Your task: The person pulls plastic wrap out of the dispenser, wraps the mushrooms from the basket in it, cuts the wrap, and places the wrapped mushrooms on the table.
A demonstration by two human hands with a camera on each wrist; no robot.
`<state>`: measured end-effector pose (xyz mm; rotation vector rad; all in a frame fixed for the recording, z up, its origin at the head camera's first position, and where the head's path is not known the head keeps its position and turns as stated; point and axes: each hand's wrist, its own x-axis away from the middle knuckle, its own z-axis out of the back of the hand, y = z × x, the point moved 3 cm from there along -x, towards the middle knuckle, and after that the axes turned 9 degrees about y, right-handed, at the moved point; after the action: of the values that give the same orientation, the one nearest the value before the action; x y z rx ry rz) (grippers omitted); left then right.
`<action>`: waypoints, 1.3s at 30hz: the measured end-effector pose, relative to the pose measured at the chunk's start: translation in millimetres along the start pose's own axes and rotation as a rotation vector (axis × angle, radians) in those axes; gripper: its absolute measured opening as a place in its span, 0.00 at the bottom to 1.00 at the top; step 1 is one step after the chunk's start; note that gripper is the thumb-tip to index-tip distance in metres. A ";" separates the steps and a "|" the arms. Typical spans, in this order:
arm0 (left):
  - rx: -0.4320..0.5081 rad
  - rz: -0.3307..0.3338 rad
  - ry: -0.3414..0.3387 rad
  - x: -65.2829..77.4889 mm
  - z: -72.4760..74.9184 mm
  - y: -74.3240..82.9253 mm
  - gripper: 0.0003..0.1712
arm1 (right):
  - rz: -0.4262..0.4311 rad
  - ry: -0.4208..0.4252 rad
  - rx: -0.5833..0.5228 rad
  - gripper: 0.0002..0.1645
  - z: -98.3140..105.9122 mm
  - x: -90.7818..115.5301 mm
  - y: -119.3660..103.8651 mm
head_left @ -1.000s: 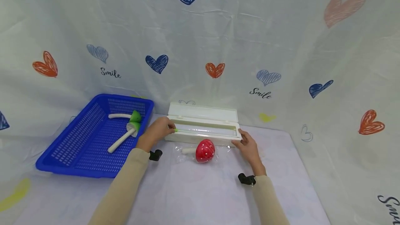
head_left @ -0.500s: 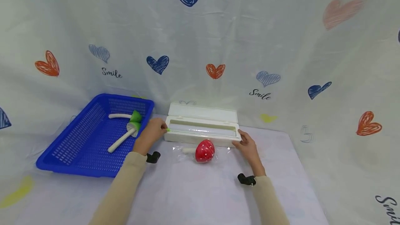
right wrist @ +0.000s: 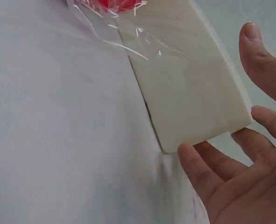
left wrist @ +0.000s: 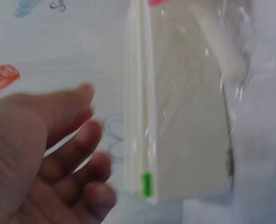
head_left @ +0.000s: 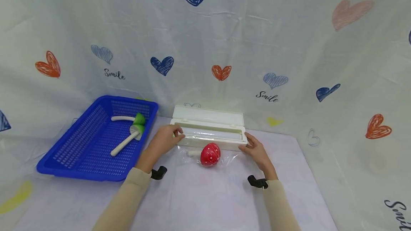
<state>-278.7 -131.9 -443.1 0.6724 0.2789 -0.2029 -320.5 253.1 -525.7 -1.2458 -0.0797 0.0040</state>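
A long cream cling film dispenser (head_left: 216, 143) lies with its lid (head_left: 208, 114) tipped back. Clear film spreads down its front and around a red, white-dotted toy mushroom (head_left: 210, 154) with a white stem. A green slide cutter (left wrist: 147, 184) sits at the dispenser's left end. My left hand (head_left: 165, 138) hovers just off that end, fingers loosely bent and holding nothing. At the opposite end, fingertips of my right hand (right wrist: 250, 163) rest against the dispenser's side, with one digit standing clear of it in the right wrist view.
A blue plastic basket (head_left: 75, 175) stands to the left, containing two green-capped toy mushrooms (head_left: 128, 138) with white stems. Behind the dispenser rises a white sheet (head_left: 205, 38) printed with hearts and "Smile". A white cloth (head_left: 205, 199) covers the table.
My left hand slid the green cutter leftward to the dispenser's end, let go of it, and moved slightly right. My right hand stayed at the right end.
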 end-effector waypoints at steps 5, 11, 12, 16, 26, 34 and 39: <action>0.040 -0.081 -0.208 23.0 -32.8 4.7 0.10 | 0.065 0.110 0.081 0.47 -7.3 14.8 -14.8; -0.069 -0.028 -0.213 40.3 -68.1 -3.9 0.32 | 0.300 0.423 0.133 0.21 -30.7 53.8 -26.0; -0.082 -0.016 -0.208 40.8 -72.7 -5.8 0.35 | 0.331 0.405 0.156 0.20 -37.4 58.5 -26.1; -0.111 0.048 -0.167 41.8 -85.5 -10.8 0.36 | 0.333 0.187 0.260 0.33 -69.6 67.3 -22.7; -0.043 0.184 -0.191 53.0 -90.2 -5.6 0.39 | 0.265 0.099 0.197 0.10 -94.0 76.7 -12.0; 0.020 0.127 -0.208 67.3 -86.2 -8.6 0.27 | 0.256 0.094 0.251 0.13 -89.0 80.3 -7.8; 0.068 0.130 -0.164 70.6 -78.9 -12.5 0.22 | 0.330 0.122 0.234 0.10 -87.0 80.4 -11.6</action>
<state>-230.4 -98.0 -531.8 0.7346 0.0711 -0.1425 -235.3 170.8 -537.6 -1.0108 0.2272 0.2171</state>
